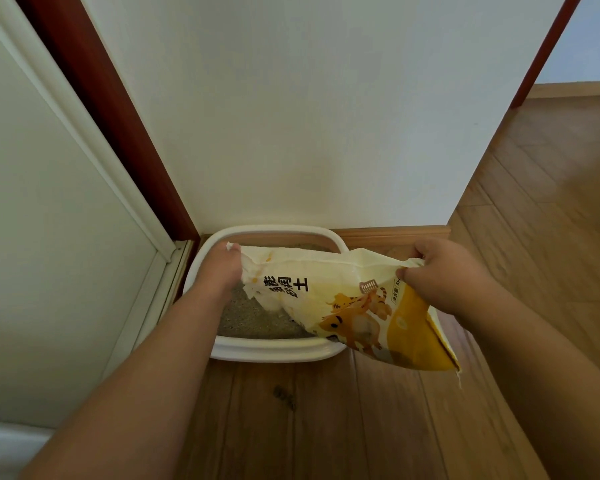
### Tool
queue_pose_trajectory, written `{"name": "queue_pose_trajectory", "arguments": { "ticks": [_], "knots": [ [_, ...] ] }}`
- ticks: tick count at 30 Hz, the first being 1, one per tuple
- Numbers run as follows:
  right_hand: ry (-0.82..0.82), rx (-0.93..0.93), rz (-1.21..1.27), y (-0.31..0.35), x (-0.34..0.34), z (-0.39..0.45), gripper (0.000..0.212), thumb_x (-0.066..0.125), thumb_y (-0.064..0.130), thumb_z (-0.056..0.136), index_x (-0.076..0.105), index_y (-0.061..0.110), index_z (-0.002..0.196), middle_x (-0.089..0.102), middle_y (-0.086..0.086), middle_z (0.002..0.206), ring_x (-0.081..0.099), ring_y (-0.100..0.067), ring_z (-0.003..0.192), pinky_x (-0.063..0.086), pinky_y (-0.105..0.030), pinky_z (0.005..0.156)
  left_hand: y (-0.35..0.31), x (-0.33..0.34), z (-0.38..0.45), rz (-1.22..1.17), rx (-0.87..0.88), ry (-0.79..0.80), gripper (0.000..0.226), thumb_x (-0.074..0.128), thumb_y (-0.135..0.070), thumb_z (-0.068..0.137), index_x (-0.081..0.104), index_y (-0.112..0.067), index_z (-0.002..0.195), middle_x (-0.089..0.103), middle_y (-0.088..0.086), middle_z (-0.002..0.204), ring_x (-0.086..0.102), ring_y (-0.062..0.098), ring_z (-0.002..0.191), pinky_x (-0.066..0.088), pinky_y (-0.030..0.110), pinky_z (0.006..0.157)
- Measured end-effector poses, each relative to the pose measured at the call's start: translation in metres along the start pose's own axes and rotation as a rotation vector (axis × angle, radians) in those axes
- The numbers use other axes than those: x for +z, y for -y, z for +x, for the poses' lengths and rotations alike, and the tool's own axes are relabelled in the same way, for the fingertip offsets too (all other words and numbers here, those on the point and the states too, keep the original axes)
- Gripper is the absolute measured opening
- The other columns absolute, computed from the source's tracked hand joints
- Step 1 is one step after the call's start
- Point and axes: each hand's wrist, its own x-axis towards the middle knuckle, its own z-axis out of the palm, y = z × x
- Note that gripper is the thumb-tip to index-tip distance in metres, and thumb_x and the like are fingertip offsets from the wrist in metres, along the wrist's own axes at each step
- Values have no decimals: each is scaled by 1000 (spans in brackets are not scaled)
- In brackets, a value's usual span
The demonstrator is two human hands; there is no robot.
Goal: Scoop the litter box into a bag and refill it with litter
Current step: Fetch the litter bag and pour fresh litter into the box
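Hands grip a crumpled cream and yellow plastic litter bag point(347, 303) printed with orange cartoon cats, held tilted over the white rounded plastic litter box point(274, 351) on the wooden floor point(326, 427); the left hand point(220, 268) pinches one corner, the right hand point(440, 271) the opposite edge. Grey litter point(253, 320) lies inside the box.

The litter box point(274, 351) sits at the frame's centre, against the wall point(309, 116), on the floor point(326, 420). The litter bag point(354, 306) is over its right part, between the left hand point(220, 268) and the right hand point(444, 275).
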Motion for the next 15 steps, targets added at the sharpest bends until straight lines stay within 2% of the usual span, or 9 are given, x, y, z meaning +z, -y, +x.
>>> {"name": "queue_pose_trajectory", "arguments": {
  "ticks": [6, 9, 13, 15],
  "knots": [
    [27, -13, -88, -7, 3, 4, 14, 65, 28, 93, 55, 24, 85, 63, 5, 85, 60, -12, 77, 46, -27, 56, 0, 3, -4, 28, 41, -8, 34, 40, -43, 101, 62, -22, 114, 66, 4, 108, 63, 27, 103, 52, 53, 100],
    [54, -27, -151, -10, 3, 6, 11, 64, 29, 94, 54, 24, 91, 62, 6, 88, 60, -13, 81, 51, -28, 62, -12, 4, -25, 10, 56, -18, 25, 41, -38, 106, 58, -22, 113, 63, 2, 106, 61, 26, 105, 52, 50, 100],
    [108, -21, -274, -15, 4, 7, 8, 62, 25, 92, 58, 24, 98, 61, 5, 89, 58, -13, 80, 57, -32, 71, -25, 8, -52, 70, 158, 26, 28, 40, -37, 108, 62, -21, 111, 66, 0, 105, 63, 18, 95, 53, 38, 80],
    [140, -10, -332, -16, 5, 6, 13, 61, 22, 91, 57, 25, 103, 60, 5, 90, 58, -13, 80, 59, -35, 75, -31, 8, -69, 46, 204, 49, 26, 42, -38, 107, 64, -25, 101, 68, 1, 102, 65, 19, 94, 55, 42, 84]
  ]
}}
